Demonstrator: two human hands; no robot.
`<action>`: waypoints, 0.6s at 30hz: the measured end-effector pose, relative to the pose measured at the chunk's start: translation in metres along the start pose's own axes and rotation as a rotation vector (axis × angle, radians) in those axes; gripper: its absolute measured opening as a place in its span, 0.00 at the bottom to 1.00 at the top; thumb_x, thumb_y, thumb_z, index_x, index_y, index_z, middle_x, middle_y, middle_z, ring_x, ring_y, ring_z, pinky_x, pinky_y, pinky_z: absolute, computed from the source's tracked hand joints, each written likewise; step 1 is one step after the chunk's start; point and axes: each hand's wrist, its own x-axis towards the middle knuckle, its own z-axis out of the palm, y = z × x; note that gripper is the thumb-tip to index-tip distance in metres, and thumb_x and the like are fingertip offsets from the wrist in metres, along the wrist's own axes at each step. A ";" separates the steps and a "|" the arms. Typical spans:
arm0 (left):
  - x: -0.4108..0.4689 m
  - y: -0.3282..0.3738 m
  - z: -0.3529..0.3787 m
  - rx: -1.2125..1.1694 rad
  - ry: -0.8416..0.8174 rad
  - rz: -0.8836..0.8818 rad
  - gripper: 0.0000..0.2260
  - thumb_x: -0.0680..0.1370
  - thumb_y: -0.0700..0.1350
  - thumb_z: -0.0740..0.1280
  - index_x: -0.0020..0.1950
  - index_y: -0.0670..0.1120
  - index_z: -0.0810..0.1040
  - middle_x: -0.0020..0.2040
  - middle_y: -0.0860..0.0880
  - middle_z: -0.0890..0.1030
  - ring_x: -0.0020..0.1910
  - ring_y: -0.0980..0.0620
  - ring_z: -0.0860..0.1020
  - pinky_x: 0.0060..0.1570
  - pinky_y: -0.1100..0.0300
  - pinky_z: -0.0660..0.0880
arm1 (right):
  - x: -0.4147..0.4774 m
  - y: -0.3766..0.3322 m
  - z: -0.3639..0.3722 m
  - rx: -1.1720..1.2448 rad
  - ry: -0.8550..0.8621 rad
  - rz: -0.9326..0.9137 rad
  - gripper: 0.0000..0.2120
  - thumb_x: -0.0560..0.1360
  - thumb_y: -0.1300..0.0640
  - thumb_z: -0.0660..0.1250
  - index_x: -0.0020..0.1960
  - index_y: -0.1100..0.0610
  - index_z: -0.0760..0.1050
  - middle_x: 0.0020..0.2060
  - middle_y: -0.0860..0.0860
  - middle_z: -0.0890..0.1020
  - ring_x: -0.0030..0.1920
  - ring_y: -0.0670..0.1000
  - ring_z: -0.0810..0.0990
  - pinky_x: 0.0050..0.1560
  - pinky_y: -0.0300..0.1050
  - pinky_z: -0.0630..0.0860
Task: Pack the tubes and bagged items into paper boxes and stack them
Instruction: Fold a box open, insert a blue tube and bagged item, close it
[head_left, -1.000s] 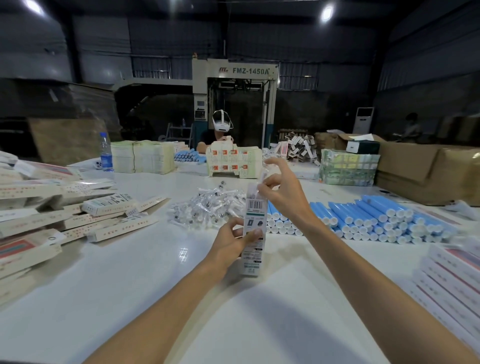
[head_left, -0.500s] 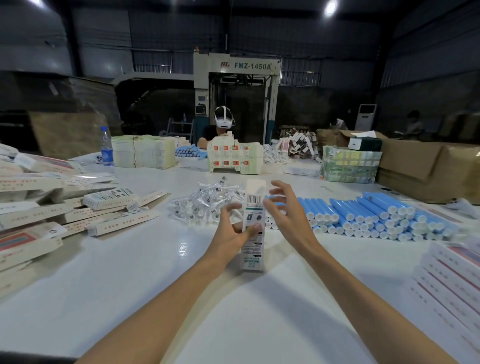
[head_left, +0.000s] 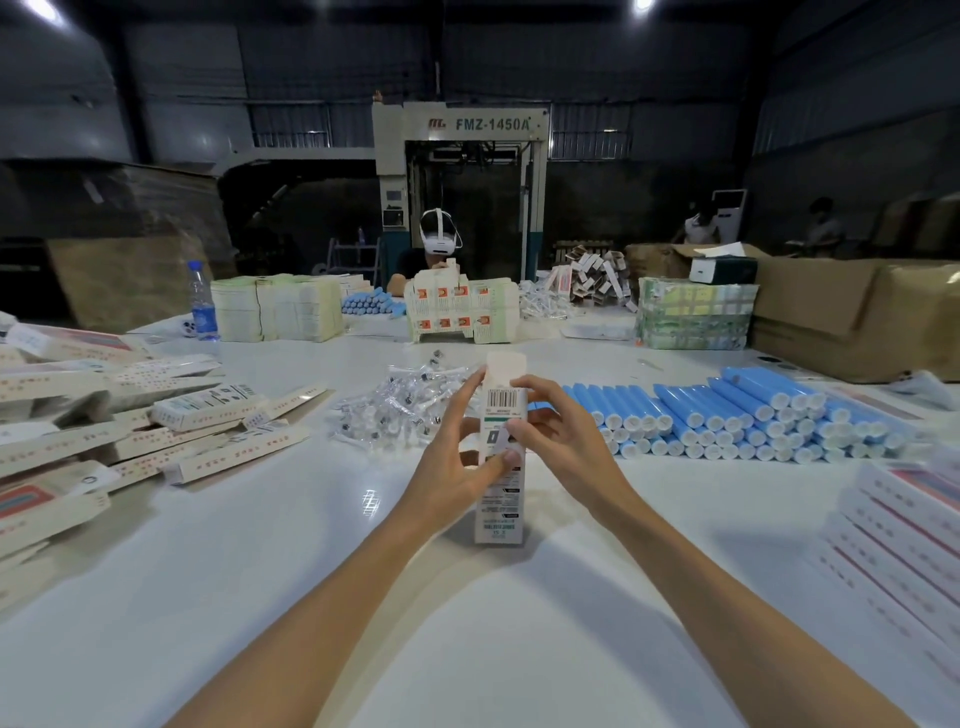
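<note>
Paper box (head_left: 497, 506) stands upright, top flap open. Your left hand (head_left: 457, 457) grips it at 9 o'clock, right hand (head_left: 563, 447) at 3.

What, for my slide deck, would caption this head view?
Left hand and right hand hold an upright paper box, flap open.

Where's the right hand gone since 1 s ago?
Yes, down: right hand was above the blue tubes' far edge, now level with them, gripping the paper box.

Bare left forearm (head_left: 322, 613), bare right forearm (head_left: 727, 597), left grip (head_left: 454, 460) and right grip (head_left: 563, 441) bare, slim fingers (head_left: 535, 387), short nails.
</note>
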 end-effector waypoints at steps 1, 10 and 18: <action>0.000 0.001 0.000 0.015 0.000 0.006 0.41 0.75 0.59 0.77 0.80 0.77 0.55 0.67 0.64 0.77 0.64 0.72 0.73 0.51 0.70 0.80 | 0.000 0.000 -0.001 -0.006 -0.001 -0.001 0.17 0.81 0.60 0.72 0.68 0.49 0.76 0.59 0.55 0.83 0.55 0.55 0.84 0.60 0.55 0.82; 0.004 -0.006 -0.001 0.114 -0.018 0.078 0.36 0.78 0.53 0.77 0.80 0.63 0.60 0.61 0.53 0.83 0.57 0.52 0.85 0.53 0.59 0.84 | 0.005 0.000 -0.007 -0.136 -0.058 -0.060 0.14 0.81 0.57 0.72 0.64 0.48 0.75 0.56 0.45 0.84 0.57 0.49 0.85 0.58 0.41 0.81; 0.004 -0.009 -0.005 0.078 -0.083 0.025 0.37 0.76 0.54 0.77 0.79 0.63 0.61 0.62 0.60 0.83 0.64 0.56 0.82 0.57 0.58 0.79 | 0.022 -0.014 -0.007 0.012 0.122 -0.045 0.06 0.85 0.59 0.66 0.60 0.56 0.72 0.46 0.54 0.85 0.46 0.55 0.87 0.47 0.49 0.85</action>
